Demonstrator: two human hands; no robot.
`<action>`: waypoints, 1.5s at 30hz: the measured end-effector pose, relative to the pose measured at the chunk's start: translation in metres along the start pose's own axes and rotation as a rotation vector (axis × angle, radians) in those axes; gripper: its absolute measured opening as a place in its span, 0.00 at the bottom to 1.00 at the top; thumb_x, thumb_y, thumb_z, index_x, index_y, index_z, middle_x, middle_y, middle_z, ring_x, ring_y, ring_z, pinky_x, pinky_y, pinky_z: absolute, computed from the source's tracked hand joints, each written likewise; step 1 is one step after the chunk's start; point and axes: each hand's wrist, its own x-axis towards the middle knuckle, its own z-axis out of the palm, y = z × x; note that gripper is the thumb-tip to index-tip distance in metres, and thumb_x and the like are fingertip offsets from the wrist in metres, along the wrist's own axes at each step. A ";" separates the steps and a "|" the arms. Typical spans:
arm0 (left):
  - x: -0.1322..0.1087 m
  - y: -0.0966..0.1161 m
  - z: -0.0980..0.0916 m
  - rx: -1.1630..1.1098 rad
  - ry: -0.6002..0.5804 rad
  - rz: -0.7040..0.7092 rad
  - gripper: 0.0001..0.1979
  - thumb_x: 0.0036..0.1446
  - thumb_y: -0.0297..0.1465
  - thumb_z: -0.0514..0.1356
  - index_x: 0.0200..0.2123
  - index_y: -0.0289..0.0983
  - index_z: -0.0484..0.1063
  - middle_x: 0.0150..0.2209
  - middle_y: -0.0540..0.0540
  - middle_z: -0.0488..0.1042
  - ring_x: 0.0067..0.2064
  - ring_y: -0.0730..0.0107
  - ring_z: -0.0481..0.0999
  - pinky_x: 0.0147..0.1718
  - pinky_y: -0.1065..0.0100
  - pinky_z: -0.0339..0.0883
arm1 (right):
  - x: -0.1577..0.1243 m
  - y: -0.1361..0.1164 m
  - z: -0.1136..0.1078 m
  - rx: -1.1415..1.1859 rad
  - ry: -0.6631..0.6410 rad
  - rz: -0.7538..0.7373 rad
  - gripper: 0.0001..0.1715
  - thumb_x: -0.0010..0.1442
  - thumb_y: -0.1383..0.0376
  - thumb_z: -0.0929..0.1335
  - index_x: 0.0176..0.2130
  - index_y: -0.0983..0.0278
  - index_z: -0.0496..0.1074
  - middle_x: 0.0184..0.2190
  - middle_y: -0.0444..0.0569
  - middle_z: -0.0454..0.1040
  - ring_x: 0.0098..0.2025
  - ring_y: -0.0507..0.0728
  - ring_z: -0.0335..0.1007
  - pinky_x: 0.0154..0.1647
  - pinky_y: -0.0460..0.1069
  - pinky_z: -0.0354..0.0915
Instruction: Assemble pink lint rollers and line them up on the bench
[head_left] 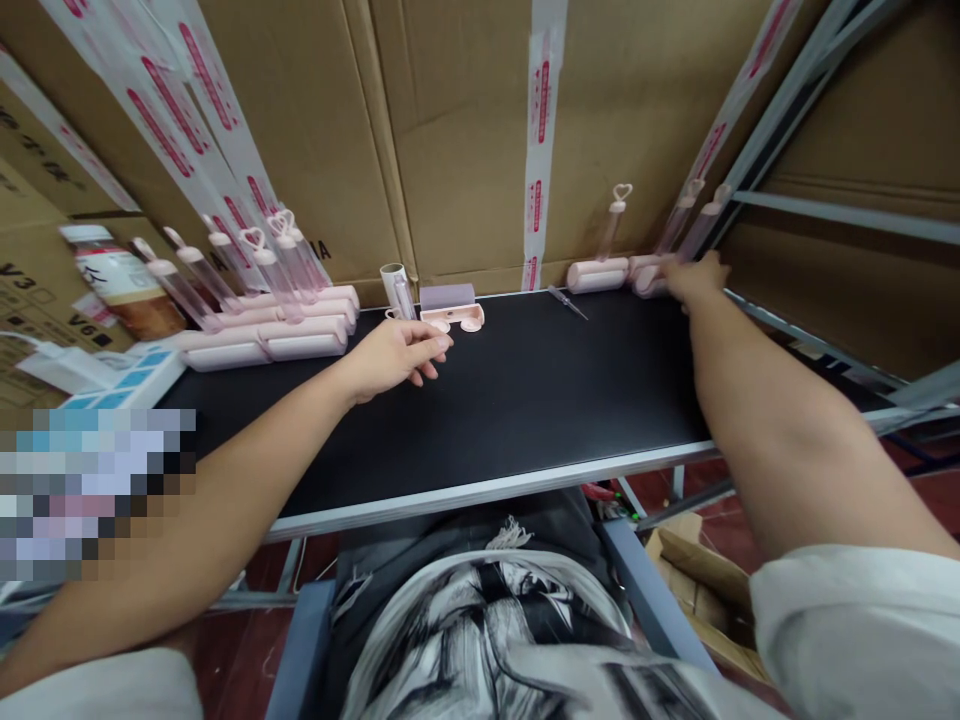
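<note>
My left hand [401, 355] hovers over the black tabletop [510, 400], thumb and forefinger pinched together; anything between them is too small to make out. Just behind it are an opened pink shell [472, 315] with two round parts, a lilac flat piece [448, 296] and a white tube [391, 280] with a clear tube beside it. At the far right, my right hand [697, 278] grips a pink cylinder [649, 280], part of which its fingers hide. Clear tubes with pink caps [679, 212] rise behind that hand. Left of it lies another pink cylinder [598, 275] with an upright heart-topped tube [616, 215].
Several pink cylinders [304, 340] with capped tubes stand at the left. A small screwdriver [568, 302] lies near the back edge. At the left are a drink bottle [124, 285] and a power strip [131, 378]. Cardboard [465, 150] walls the back; a metal frame [847, 212] stands right.
</note>
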 end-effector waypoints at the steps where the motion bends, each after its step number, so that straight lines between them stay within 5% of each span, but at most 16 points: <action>1: 0.001 0.000 -0.002 0.008 0.045 -0.004 0.12 0.62 0.37 0.68 0.41 0.34 0.82 0.36 0.44 0.80 0.30 0.70 0.80 0.26 0.71 0.71 | 0.001 -0.005 -0.002 -0.010 0.033 0.092 0.34 0.62 0.70 0.78 0.60 0.89 0.73 0.50 0.88 0.73 0.43 0.65 0.70 0.42 0.60 0.58; 3: 0.005 -0.003 -0.007 0.072 0.150 -0.002 0.10 0.64 0.36 0.66 0.39 0.34 0.81 0.35 0.44 0.80 0.29 0.70 0.79 0.25 0.70 0.69 | 0.001 -0.019 -0.009 0.004 0.092 0.236 0.35 0.64 0.72 0.76 0.66 0.83 0.69 0.58 0.90 0.67 0.56 0.70 0.69 0.49 0.63 0.57; 6: 0.014 -0.014 -0.023 0.322 0.336 0.064 0.09 0.64 0.33 0.64 0.40 0.34 0.82 0.33 0.45 0.80 0.30 0.67 0.78 0.32 0.67 0.71 | -0.006 -0.051 -0.019 0.128 0.124 0.139 0.29 0.66 0.75 0.73 0.65 0.73 0.72 0.62 0.81 0.67 0.66 0.70 0.65 0.57 0.62 0.56; 10: 0.027 -0.034 -0.045 0.638 0.538 0.246 0.18 0.64 0.31 0.62 0.54 0.34 0.82 0.43 0.41 0.82 0.42 0.60 0.79 0.51 0.58 0.75 | -0.039 -0.102 -0.024 0.280 -0.048 -0.345 0.18 0.68 0.73 0.69 0.56 0.74 0.78 0.57 0.71 0.76 0.63 0.68 0.69 0.64 0.60 0.59; 15: 0.035 -0.046 -0.051 0.831 0.522 0.330 0.33 0.65 0.27 0.58 0.73 0.35 0.68 0.62 0.33 0.71 0.61 0.49 0.75 0.67 0.48 0.70 | -0.125 -0.157 -0.026 0.509 -0.356 -1.083 0.18 0.71 0.61 0.66 0.53 0.64 0.82 0.55 0.63 0.80 0.60 0.70 0.71 0.66 0.68 0.64; 19: 0.043 -0.047 -0.048 0.903 0.470 0.288 0.40 0.64 0.24 0.58 0.78 0.37 0.60 0.68 0.32 0.64 0.70 0.43 0.67 0.72 0.44 0.63 | -0.183 -0.178 -0.033 0.485 -0.497 -1.302 0.28 0.72 0.55 0.67 0.64 0.64 0.79 0.69 0.67 0.70 0.68 0.76 0.63 0.68 0.74 0.61; 23: 0.054 -0.053 -0.050 0.878 0.473 0.206 0.39 0.64 0.24 0.57 0.78 0.36 0.58 0.67 0.31 0.68 0.69 0.43 0.70 0.71 0.44 0.65 | -0.198 -0.178 -0.033 0.452 -0.555 -1.348 0.31 0.71 0.56 0.68 0.68 0.62 0.76 0.71 0.68 0.67 0.71 0.78 0.59 0.69 0.76 0.60; 29: 0.064 -0.074 -0.056 0.905 0.402 0.130 0.26 0.67 0.29 0.57 0.67 0.33 0.75 0.62 0.32 0.73 0.65 0.44 0.74 0.70 0.48 0.67 | -0.193 -0.184 -0.034 0.530 -0.518 -1.311 0.30 0.75 0.55 0.65 0.70 0.60 0.74 0.72 0.65 0.67 0.71 0.74 0.61 0.70 0.74 0.60; 35: 0.069 -0.081 -0.052 0.914 0.356 0.154 0.25 0.70 0.33 0.58 0.66 0.33 0.76 0.65 0.32 0.75 0.68 0.44 0.73 0.71 0.47 0.66 | -0.203 -0.250 -0.051 0.468 -0.569 -1.351 0.36 0.75 0.53 0.66 0.77 0.54 0.66 0.77 0.64 0.59 0.74 0.77 0.55 0.71 0.75 0.56; 39: 0.069 -0.081 -0.048 0.913 0.326 0.141 0.20 0.70 0.33 0.57 0.58 0.32 0.80 0.61 0.31 0.79 0.63 0.44 0.77 0.68 0.48 0.69 | -0.219 -0.295 -0.055 0.360 -0.637 -1.242 0.40 0.75 0.52 0.66 0.79 0.53 0.60 0.74 0.64 0.64 0.71 0.78 0.60 0.68 0.74 0.60; 45: 0.064 -0.073 -0.042 0.949 0.339 0.135 0.15 0.69 0.32 0.58 0.49 0.32 0.83 0.55 0.27 0.81 0.58 0.39 0.79 0.60 0.44 0.73 | -0.235 -0.309 -0.045 0.401 -0.639 -1.099 0.34 0.76 0.55 0.63 0.74 0.62 0.69 0.72 0.64 0.70 0.68 0.77 0.66 0.68 0.72 0.63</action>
